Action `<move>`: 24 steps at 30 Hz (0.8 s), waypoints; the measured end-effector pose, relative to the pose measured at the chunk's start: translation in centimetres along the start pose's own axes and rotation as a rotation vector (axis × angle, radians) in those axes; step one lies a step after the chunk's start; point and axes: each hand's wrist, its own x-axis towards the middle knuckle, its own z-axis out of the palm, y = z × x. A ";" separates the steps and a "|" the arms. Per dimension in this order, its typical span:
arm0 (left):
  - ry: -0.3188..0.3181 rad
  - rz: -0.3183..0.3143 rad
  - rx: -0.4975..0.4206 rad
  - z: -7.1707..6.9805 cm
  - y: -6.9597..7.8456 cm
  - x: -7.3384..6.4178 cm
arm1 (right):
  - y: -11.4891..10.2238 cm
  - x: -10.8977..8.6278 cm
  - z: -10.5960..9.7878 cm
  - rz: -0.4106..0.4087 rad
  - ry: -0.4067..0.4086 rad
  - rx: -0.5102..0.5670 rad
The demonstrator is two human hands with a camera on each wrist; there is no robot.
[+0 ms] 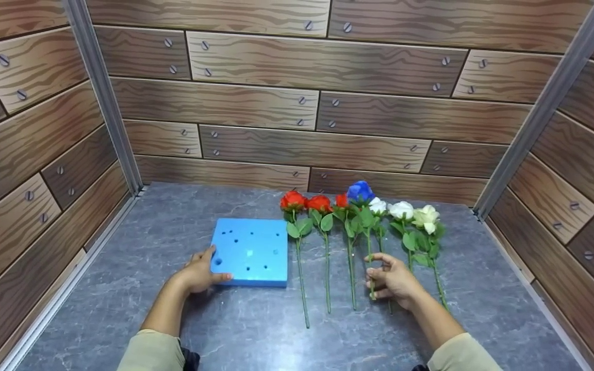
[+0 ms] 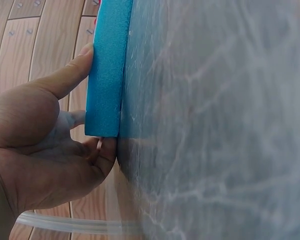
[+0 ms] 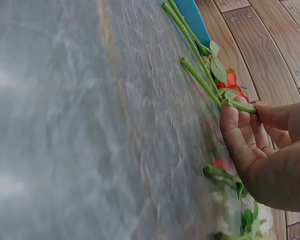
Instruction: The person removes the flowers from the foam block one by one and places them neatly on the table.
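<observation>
A blue artificial rose (image 1: pixel 360 191) is in my right hand (image 1: pixel 397 283), which pinches its green stem (image 3: pixel 244 107) between thumb and fingers. Its bloom overlaps a red rose (image 1: pixel 342 200) and a white rose (image 1: pixel 378 205) in the head view. Over on the left, a flat blue foam block (image 1: pixel 256 250) with several holes in its top lies on the table. My left hand (image 1: pixel 196 273) grips the block's near left corner, thumb along the top edge and fingers at the side, as the left wrist view shows.
Two more red roses (image 1: pixel 293 200) lie between the block and the blue rose, stems toward me. Right of my right hand lie another white rose (image 1: pixel 401 209) and a cream rose (image 1: pixel 426 219). Wood-patterned walls (image 1: pixel 256 103) enclose the grey marbled table (image 1: pixel 163 221) at back and sides.
</observation>
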 end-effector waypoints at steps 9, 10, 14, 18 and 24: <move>0.022 -0.001 0.016 0.2 0.1 0.1 | 0.8 -1.5 -2.5 -0.008 -0.009 0.016; 0.021 -0.001 0.016 0.2 0.1 0.1 | 0.8 -1.6 -2.8 -0.007 -0.005 0.019; 0.017 0.005 0.016 0.1 0.2 0.1 | 1.1 -2.1 -3.7 -0.002 0.008 0.014; 0.014 0.013 0.019 0.1 0.1 0.1 | 1.3 -2.4 -4.7 -0.004 0.021 0.005; 0.012 0.012 0.020 0.1 0.1 0.1 | 1.2 -3.0 -6.1 -0.009 0.019 0.021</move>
